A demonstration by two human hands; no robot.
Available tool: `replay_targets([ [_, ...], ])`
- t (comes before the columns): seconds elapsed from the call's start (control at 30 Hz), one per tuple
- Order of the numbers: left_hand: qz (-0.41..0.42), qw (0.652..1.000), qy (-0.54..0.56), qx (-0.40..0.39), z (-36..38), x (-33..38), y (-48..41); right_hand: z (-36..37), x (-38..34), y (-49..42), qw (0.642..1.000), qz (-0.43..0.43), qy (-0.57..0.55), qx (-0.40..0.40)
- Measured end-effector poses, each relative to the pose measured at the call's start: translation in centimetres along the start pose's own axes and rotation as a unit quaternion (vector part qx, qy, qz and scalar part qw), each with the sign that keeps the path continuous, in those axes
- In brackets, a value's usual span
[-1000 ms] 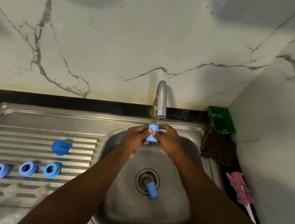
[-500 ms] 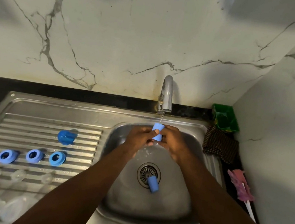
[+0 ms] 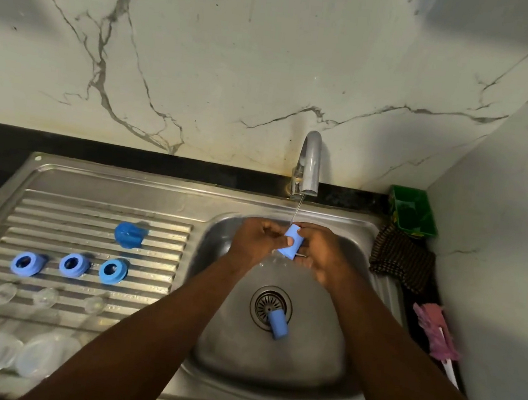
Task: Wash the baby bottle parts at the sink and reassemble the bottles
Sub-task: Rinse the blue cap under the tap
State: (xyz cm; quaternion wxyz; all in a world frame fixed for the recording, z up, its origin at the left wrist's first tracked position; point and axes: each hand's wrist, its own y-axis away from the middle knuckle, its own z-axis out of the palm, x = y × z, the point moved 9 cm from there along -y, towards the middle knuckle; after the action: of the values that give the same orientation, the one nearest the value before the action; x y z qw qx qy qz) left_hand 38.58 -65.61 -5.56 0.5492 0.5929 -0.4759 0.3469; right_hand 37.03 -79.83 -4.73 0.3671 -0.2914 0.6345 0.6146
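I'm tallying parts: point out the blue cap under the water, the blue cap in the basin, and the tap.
Blue cap under the water point(image 3: 291, 233): head view, upper side wall.
Blue cap in the basin point(image 3: 278, 325): head view, mid side.
Tap point(image 3: 311, 172): head view, spout's front.

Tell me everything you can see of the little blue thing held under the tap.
The blue cap is a small light-blue tube, plastic by its look, smooth and slightly tapered. It is tilted, its upper end meeting the tap's thin stream. The left hand and right hand both hold it above the sink.
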Motion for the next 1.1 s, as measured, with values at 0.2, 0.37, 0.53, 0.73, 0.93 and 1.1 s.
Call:
replay_targets([
  [0.2, 0.053, 0.998, 0.005, 0.016, -0.4, 1.7, -0.2, 0.8, -1.1, 0.0, 0.997, -0.068, -0.025, -0.007],
  [0.37, 0.029, 0.996, 0.057, -0.058, -0.3, 2.1, -0.7, 1.5, -2.6, 0.0, 0.991, -0.099, -0.065, -0.054],
  [0.53, 0.142, 0.988, -0.053, 0.0, -2.1, 3.8, -0.9, 2.3, -2.2, -0.2, 0.991, -0.088, 0.071, -0.069],
  [0.73, 0.133, 0.989, -0.059, -0.015, -2.0, 3.0, -1.0, 2.0, -1.4, 0.1, 0.994, -0.059, -0.01, -0.096],
  [0.93, -0.061, 0.979, 0.194, -0.028, -1.0, 1.2, -0.8, 1.2, -2.2, 0.0, 0.988, -0.137, 0.049, -0.057],
  [1.1, -0.043, 0.978, 0.195, -0.057, -0.4, 1.4, -0.7, 1.4, -2.3, 0.3, 0.985, -0.142, 0.012, -0.101],
])
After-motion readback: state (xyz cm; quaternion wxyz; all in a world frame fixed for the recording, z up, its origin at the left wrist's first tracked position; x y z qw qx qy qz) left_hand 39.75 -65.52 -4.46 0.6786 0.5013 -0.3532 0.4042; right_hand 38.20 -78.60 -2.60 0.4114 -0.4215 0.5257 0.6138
